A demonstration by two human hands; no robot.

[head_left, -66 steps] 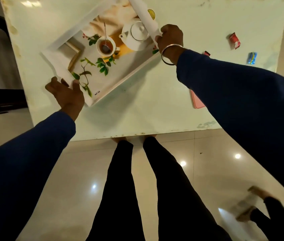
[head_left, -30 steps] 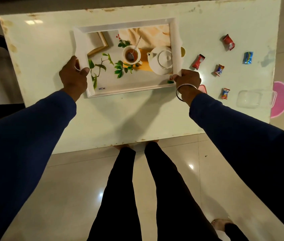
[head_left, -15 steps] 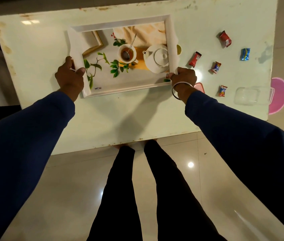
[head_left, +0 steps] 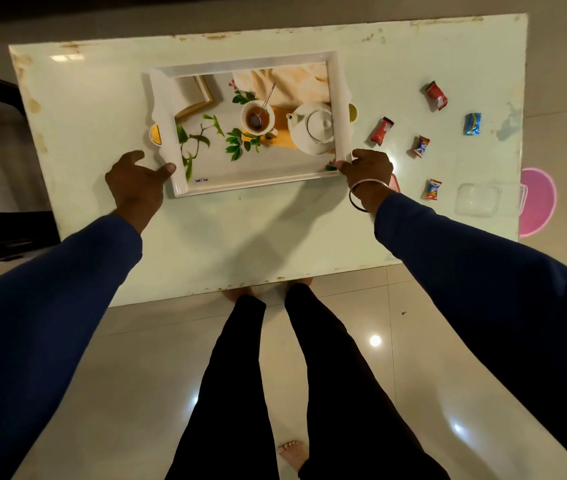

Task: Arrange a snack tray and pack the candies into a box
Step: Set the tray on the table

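Note:
A white tray (head_left: 251, 62) printed with a teapot-and-cup picture lies flat on the pale table (head_left: 102, 109). My left hand (head_left: 135, 181) is at its near-left corner, fingers spread loosely, with one fingertip touching the rim. My right hand (head_left: 368, 171) holds the near-right corner with curled fingers. To the right of the tray lie several wrapped candies: a red one (head_left: 382, 130), a second red one (head_left: 436, 95), a blue one (head_left: 472, 124) and two multicoloured ones (head_left: 420, 146) (head_left: 432, 189). Near the table's right edge sits a clear plastic box (head_left: 476, 199).
A pink lid (head_left: 535, 202) sticks out past the table's right edge beside the box. A pink object (head_left: 395, 181) is partly hidden under my right wrist. My legs stand at the table's near edge, and another person's bare foot (head_left: 292, 452) is on the glossy floor.
The tray, first tilted in the air, was turned square and set down flat on the table. My left hand has let go of the left handle and slid to the near-left corner.

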